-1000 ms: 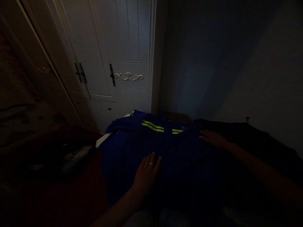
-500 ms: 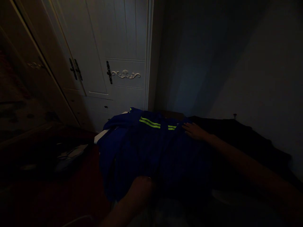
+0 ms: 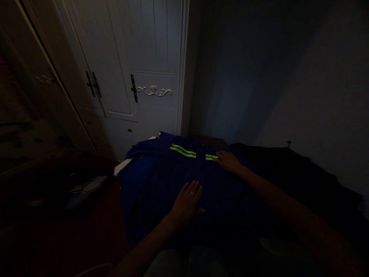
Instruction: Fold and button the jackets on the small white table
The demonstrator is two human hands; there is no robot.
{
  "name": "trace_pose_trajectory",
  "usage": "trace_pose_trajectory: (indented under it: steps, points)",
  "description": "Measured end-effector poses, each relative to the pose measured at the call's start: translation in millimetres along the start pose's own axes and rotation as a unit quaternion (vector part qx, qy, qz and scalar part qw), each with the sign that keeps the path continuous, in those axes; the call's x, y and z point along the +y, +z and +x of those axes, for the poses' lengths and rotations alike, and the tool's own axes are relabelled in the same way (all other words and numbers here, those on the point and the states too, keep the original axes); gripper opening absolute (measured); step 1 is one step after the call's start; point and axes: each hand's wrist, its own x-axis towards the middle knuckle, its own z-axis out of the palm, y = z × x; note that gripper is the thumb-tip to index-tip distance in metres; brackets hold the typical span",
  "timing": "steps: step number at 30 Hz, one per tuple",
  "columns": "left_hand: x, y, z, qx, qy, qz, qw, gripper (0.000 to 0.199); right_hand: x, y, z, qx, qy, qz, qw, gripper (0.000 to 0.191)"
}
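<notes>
A dark blue jacket (image 3: 161, 181) with yellow-green stripes lies spread out in front of me in dim light. On its middle rests my left hand (image 3: 186, 202), palm down with the fingers stretched out and a ring on one finger. My right hand (image 3: 228, 161) lies flat on the upper right of the jacket, its fingertips at the shorter stripe. Neither hand grips the cloth. The jacket's lower edge fades into shadow.
White wardrobe doors (image 3: 152, 50) with dark handles stand behind the jacket. A pale board edge (image 3: 123, 166) sticks out at its left. Dark cloth (image 3: 288, 169) lies to the right against the wall. Other clothes (image 3: 86, 188) lie on the left over a red surface (image 3: 98, 231).
My left hand has moved up from the jacket's lower part to its middle, and its fingers have straightened. My right hand has slid slightly left onto the shorter stripe.
</notes>
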Motion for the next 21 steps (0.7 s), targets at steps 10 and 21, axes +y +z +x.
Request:
trace_pose_trajectory:
  steps: [10,21]
  points:
    - [-68.8,-91.4,4.4,0.288,-0.274,-0.190,0.898,0.039,15.3,13.3,1.2,-0.041,0.070,0.022,0.996,0.060]
    - [-255.5,-167.8,-17.5,0.204,-0.597,-0.041,0.775,0.052,-36.4,-5.1,-33.5,0.057,-0.003,0.253,0.966,0.071]
